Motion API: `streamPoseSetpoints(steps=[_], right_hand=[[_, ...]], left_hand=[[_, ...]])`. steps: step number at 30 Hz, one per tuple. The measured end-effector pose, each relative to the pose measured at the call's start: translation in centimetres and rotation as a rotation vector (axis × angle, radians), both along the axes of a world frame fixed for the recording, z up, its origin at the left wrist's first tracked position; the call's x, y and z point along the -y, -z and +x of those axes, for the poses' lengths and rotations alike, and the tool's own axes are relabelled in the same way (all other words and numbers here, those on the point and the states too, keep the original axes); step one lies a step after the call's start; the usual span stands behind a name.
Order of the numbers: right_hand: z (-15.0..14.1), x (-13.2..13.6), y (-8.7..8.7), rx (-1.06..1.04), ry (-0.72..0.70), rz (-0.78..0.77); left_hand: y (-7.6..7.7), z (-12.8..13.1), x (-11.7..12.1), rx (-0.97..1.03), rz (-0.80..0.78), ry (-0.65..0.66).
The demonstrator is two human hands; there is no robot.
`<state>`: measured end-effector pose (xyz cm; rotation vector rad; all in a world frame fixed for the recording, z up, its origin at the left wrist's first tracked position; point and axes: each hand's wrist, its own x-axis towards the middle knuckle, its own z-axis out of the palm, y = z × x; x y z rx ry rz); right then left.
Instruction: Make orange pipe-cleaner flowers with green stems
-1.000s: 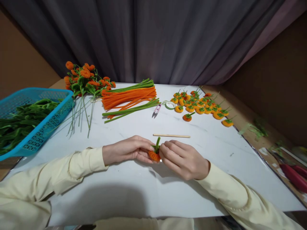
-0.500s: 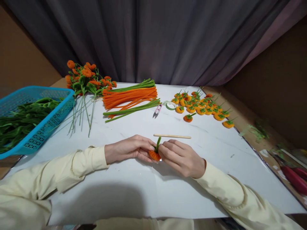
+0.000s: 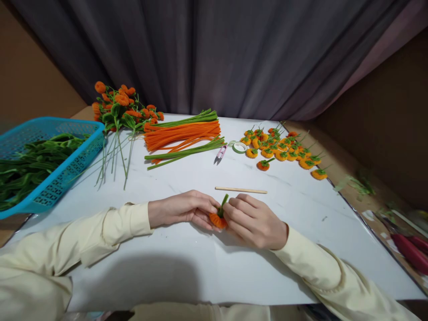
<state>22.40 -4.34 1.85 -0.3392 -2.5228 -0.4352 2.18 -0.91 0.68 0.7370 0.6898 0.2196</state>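
Between my two hands is a small orange pipe-cleaner pumpkin (image 3: 218, 221) with a green stem standing up from its top. My left hand (image 3: 189, 208) pinches it from the left, thumb near the stem and fingers along its side. From the right, my right hand (image 3: 252, 219) is closed, its fingertips at the base of the stem and the orange side. What the right fingertips press is partly hidden. Just beyond the hands lies a thin wooden stick (image 3: 240, 190). A similar orange pumpkin (image 3: 263, 165) sits apart farther back.
At left stands a blue basket (image 3: 67, 167) of green fuzzy leaves. Orange pipe cleaners (image 3: 183, 134), snips (image 3: 220, 154), green tape (image 3: 239, 147) and several yellow-orange pumpkins (image 3: 281, 156) lie behind. Orange flowers (image 3: 122, 100) are at back left, red-handled pliers (image 3: 409, 252) at right.
The stem leans a little more to the right, and the pumpkin has tilted slightly in my fingers. Both hands keep their hold; the whole view has shifted slightly.
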Motion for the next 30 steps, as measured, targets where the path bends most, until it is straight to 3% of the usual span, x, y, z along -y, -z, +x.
streamPoseSetpoints(steps=[4,9,13,23,28,30], right_hand=[[-0.1,0.0,0.1,-0.154,-0.020,-0.134],[-0.1,-0.2,-0.7,-0.248,-0.039,-0.601],[0.5,-0.6,-1.5,-0.172,-0.116,-0.827],[0.9,-0.7,-1.3,-0.069,-0.135,-0.901],[0.9,-0.3,-1.6,-0.081,0.009,-0.905],[0.8,-0.2,-1.8,-0.110,0.074,-0.988]], left_hand=[[-0.4,0.1,0.0,-0.008,0.025,-0.017],[-0.3,-0.1,0.0,0.010,0.059,0.002],[-0.2,-0.2,0.1,-0.004,0.094,0.036],[-0.2,-0.1,0.3,-0.053,0.100,0.035],[-0.2,-0.2,0.2,-0.039,0.134,-0.008],[-0.2,-0.2,0.2,-0.039,0.160,-0.019]])
